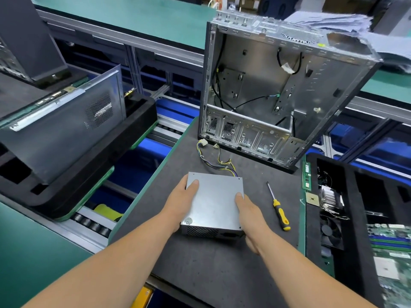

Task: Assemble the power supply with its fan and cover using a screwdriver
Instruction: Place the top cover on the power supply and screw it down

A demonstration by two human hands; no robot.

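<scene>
A dark grey work mat (222, 263) lies under both hands; a roller conveyor (93, 221) runs to their left, green-topped benches (138, 16) stand beyond.

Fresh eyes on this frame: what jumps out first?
The gray power supply in the middle of the dark mat, gripped on both sides by the left hand and right hand. Behind it stands an open, empty computer case; a yellow-handled screwdriver lies to the right.
</scene>
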